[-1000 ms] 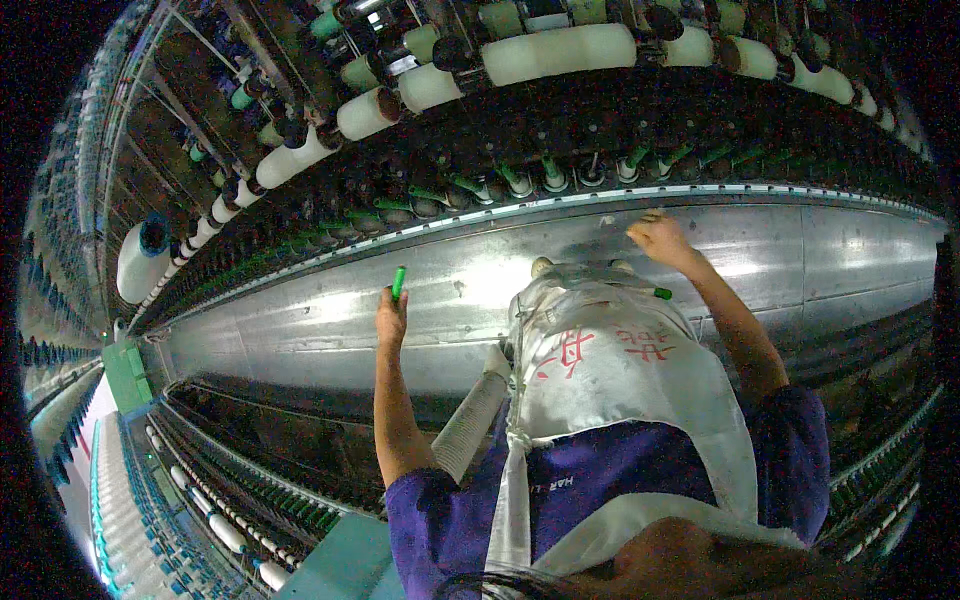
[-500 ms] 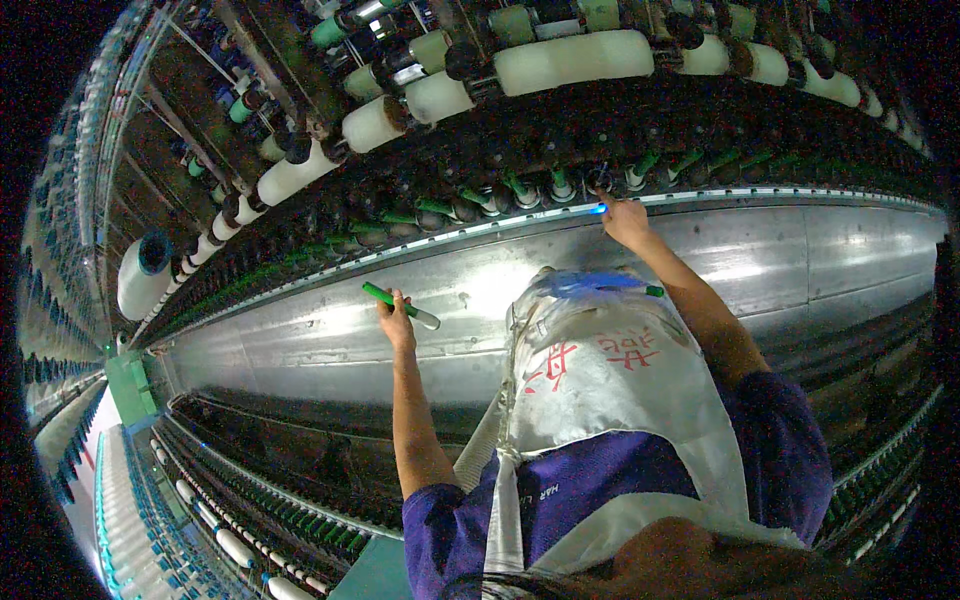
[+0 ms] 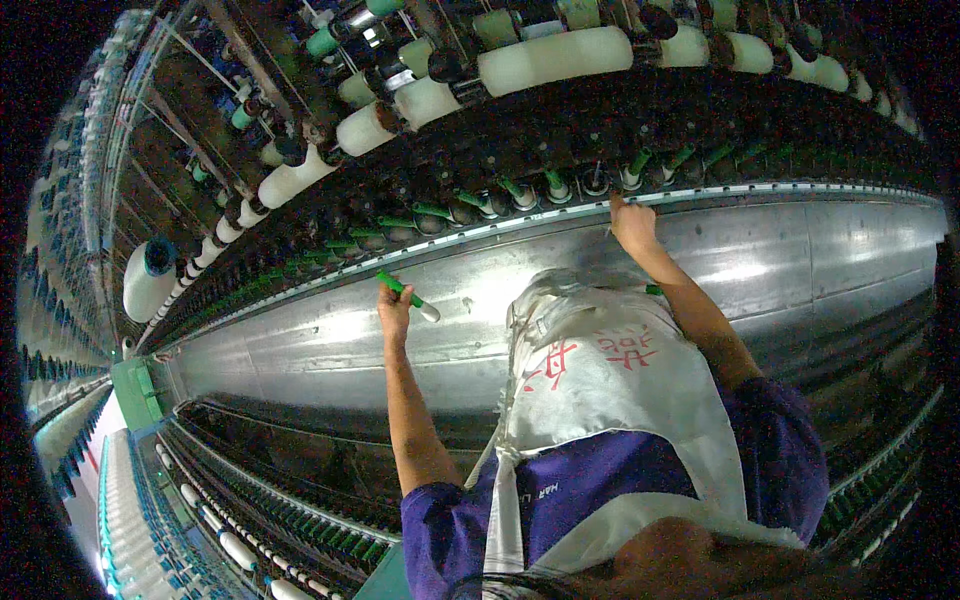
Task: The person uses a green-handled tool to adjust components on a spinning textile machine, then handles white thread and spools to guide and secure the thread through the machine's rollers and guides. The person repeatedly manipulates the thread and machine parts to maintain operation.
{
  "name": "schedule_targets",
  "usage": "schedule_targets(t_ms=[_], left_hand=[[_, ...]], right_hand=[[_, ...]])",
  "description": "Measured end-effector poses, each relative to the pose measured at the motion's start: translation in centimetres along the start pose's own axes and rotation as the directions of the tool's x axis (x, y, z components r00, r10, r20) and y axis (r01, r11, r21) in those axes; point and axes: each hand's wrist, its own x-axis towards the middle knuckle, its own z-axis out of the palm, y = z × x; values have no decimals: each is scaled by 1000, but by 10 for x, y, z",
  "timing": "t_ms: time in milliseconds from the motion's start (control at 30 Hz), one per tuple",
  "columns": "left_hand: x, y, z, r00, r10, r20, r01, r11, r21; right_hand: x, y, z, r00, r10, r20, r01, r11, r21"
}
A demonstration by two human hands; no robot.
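The left hand [image 3: 394, 312] was closed round a green tube [image 3: 398, 286], whose long axis ran aslant through the grip: its green end poked out ahead and slightly left of the knuckles, its whitish end back and to the right. The right hand [image 3: 635, 228] had its index finger stretched forward and the others curled; whether it pinched anything, I couldn't tell. Just beyond that fingertip and a touch left stood a thin spindle [image 3: 598, 174] with no green tube on it, well forward and right of the left hand, so the right hand was nearer. The pale rail [image 3: 560, 210] ran crosswise close by that finger.
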Motion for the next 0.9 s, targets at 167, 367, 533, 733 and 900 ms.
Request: schedule_targets(t_ms=[167,367,533,733,900], left_hand=[[-38,104,44,962,-4,273,70,970,-233],[-51,215,163,853,486,191,-353,807,-473],[-23,261,213,835,522,175,-455,833,-314],[13,221,287,922,358,147,-344,932,-109],[10,160,340,970,239,-37,-235,968,83]], right_hand=[[-13,-1,-61,986,-145,85,135,984,115],[27,-28,-120,948,-251,-197,319,755,574],[52,-55,-152,952,-147,268,-184,425,886],[64,-89,-234,972,-234,31,70,412,909],[58,-105,-296,898,-337,-284,397,338,853]])
